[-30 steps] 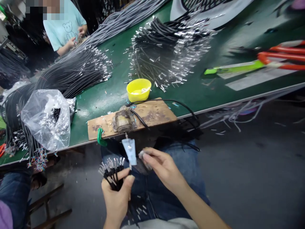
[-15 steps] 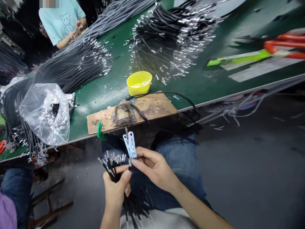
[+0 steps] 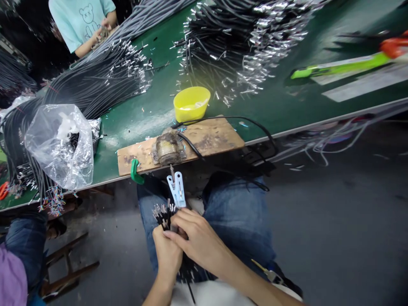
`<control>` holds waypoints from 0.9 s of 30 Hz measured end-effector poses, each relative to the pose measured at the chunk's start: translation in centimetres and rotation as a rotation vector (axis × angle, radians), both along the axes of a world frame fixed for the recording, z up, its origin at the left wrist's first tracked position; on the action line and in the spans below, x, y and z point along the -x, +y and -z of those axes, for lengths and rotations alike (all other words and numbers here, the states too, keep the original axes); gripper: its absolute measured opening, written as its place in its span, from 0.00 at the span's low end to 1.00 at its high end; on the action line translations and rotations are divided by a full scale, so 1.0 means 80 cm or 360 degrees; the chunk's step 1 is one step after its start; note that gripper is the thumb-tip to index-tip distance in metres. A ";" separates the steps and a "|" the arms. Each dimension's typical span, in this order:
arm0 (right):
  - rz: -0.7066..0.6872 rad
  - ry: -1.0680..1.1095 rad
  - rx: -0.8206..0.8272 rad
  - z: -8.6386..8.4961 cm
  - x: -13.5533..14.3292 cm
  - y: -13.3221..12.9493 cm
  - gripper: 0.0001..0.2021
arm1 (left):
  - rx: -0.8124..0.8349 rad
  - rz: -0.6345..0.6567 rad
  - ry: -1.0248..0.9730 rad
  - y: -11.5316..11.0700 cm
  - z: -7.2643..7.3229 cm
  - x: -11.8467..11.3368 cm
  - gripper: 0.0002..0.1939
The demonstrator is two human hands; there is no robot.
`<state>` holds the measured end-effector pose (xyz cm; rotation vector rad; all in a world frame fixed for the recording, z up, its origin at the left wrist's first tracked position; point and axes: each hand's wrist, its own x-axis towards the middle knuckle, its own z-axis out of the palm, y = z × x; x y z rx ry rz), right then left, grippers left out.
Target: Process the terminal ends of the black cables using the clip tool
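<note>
My left hand (image 3: 168, 250) is closed around a bundle of short black cables (image 3: 163, 216), whose stripped, silvery ends stick up above the fist. Below the fist the other ends hang over my lap. My right hand (image 3: 199, 238) lies against the left one, its fingers curled over the right side of the bundle; the fingertips are partly hidden. Just above my right fingers is a light-blue clothespin (image 3: 177, 191), fixed on the thin shaft of a small motor (image 3: 168, 147). The motor is mounted on a wooden board (image 3: 212, 139) at the table edge.
A yellow bowl (image 3: 191, 111) stands behind the board, and a green clamp (image 3: 136, 172) sits at its left. Cable heaps (image 3: 223, 46) cover the green table (image 3: 121, 131), with a clear plastic bag (image 3: 60, 148) at left. A co-worker (image 3: 84, 25) handles something across the table.
My right hand has moved down from the clothespin's lower end onto the cable bundle. My left hand has shifted right, bringing the bundle under the clothespin. The view has moved slightly.
</note>
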<state>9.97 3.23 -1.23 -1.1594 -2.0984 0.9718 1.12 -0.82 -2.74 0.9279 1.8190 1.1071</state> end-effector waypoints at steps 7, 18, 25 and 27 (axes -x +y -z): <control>-0.0064 0.0200 0.0343 0.012 -0.012 -0.001 0.09 | 0.0043 0.0072 -0.0043 -0.010 0.006 -0.003 0.10; 0.0329 0.0750 0.0149 0.025 -0.020 0.023 0.12 | 0.0227 -0.0068 -0.0239 0.008 -0.013 0.011 0.12; 0.0456 0.1455 0.0480 0.012 0.004 0.010 0.08 | 0.0124 -0.0138 -0.0578 0.007 -0.031 0.002 0.27; 0.0293 0.1697 0.0959 0.012 0.005 0.012 0.11 | 0.0122 -0.0075 -0.0714 0.007 -0.032 0.004 0.26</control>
